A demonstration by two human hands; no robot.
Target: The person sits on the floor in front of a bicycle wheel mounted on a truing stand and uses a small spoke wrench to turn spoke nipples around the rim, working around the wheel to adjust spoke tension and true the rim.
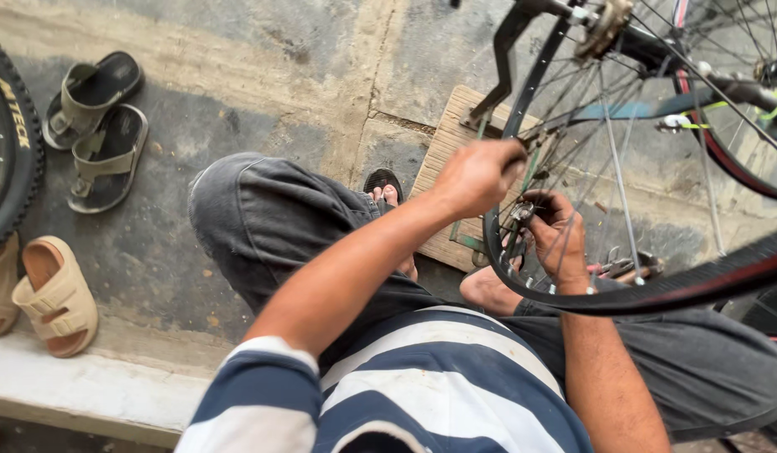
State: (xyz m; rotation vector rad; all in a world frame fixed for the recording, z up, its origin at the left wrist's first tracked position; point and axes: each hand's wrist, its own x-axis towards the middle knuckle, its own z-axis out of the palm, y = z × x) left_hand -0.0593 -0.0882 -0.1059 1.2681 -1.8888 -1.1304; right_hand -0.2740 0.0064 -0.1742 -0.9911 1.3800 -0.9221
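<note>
The left hand point(477, 176) is closed over the rim point(523, 92) of a bicycle wheel standing on the floor between the person's knees. The right hand point(556, 239) reaches in among the spokes point(619, 180), fingers curled on a small metal part I can't identify. The rim looks stiff and light, best gripped at its edge; the thin spokes probably bend. A wooden board point(451, 138) lies beneath, sandals point(95, 126) farther left.

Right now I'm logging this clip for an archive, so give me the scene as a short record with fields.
Left hand: grips the bicycle wheel rim
Right hand: among the spokes, fingers closed on a small metal part
Under wheel: wooden board
Floor: dark sandals, tan sandals
</note>
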